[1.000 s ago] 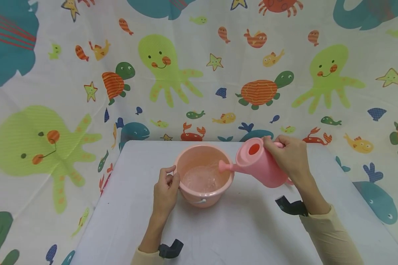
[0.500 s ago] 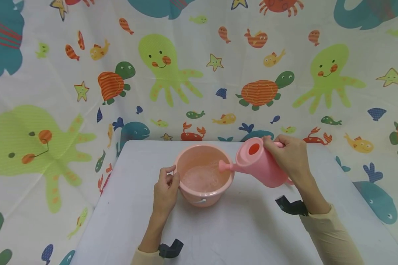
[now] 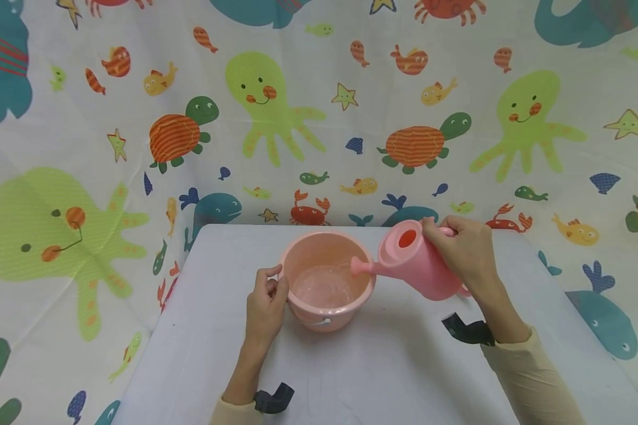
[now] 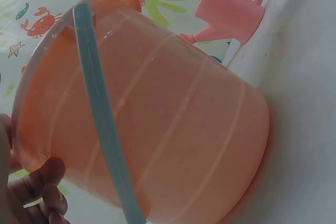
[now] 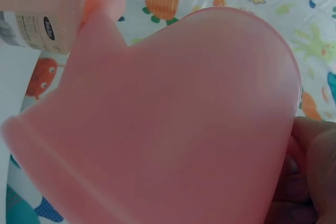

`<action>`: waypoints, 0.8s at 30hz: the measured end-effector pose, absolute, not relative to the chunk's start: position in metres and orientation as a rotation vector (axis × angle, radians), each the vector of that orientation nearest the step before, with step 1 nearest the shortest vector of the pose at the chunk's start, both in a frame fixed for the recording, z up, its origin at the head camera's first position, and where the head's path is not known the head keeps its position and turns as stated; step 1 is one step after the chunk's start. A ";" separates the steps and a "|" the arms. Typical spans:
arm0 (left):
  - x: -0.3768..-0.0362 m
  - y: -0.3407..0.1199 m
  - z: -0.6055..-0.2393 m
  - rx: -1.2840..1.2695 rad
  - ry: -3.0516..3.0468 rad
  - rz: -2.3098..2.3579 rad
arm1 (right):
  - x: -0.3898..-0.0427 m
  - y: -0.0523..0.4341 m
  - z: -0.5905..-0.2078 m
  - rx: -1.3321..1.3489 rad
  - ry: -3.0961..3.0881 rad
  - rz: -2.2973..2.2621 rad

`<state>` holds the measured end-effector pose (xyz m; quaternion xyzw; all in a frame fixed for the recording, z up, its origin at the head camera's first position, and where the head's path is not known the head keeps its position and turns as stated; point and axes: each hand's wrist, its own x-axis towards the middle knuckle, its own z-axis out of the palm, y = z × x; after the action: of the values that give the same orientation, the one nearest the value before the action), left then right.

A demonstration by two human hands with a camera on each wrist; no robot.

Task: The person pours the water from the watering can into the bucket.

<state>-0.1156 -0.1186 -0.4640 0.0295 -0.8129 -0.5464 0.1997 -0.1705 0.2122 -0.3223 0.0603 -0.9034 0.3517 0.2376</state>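
Observation:
The light pink bucket (image 3: 326, 319) stands upright on the white table with water in it. My left hand (image 3: 266, 307) pinches its left rim between thumb and fingers; in the left wrist view those fingertips (image 4: 52, 171) lie against the wall. My right hand (image 3: 465, 251) grips the handle of a pink watering can (image 3: 425, 271), tilted to the left above the table. Its flared spout reaches over the bucket's right rim, and a thin stream of water runs in. The can's body fills most of the right wrist view.
The left wrist view shows a second pink watering can (image 4: 228, 11) standing beyond the bucket, mostly hidden in the head view. A grey bail handle (image 4: 105, 108) hangs across the bucket's side. Behind the table (image 3: 218, 354) hangs a sea-animal curtain (image 3: 308, 88).
Both hands, the bucket and the tilted watering can hold their places while water keeps running. The curtain on the left has shifted slightly.

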 end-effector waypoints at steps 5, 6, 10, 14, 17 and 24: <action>-0.115 -0.119 -0.463 0.076 -2.264 -1.532 | -0.171 0.211 -0.321 0.169 -2.487 0.958; -0.114 -0.119 -0.463 0.075 -2.262 -1.534 | -0.171 0.210 -0.320 0.169 -2.487 0.957; -0.115 -0.119 -0.463 0.070 -2.259 -1.536 | -0.171 0.210 -0.319 0.178 -2.487 0.949; -0.115 -0.119 -0.463 0.078 -2.263 -1.534 | -0.171 0.210 -0.318 0.192 -2.485 0.939; -0.115 -0.119 -0.464 0.082 -2.262 -1.537 | -0.171 0.209 -0.318 0.196 -2.487 0.939; -0.115 -0.120 -0.465 0.078 -2.264 -1.557 | -0.172 0.208 -0.318 0.191 -2.494 0.940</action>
<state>-0.1149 -0.1199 -0.4649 0.0278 -0.8079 -0.5554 0.1951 -0.1715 0.2084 -0.3183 0.0694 -0.9077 0.3422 0.2328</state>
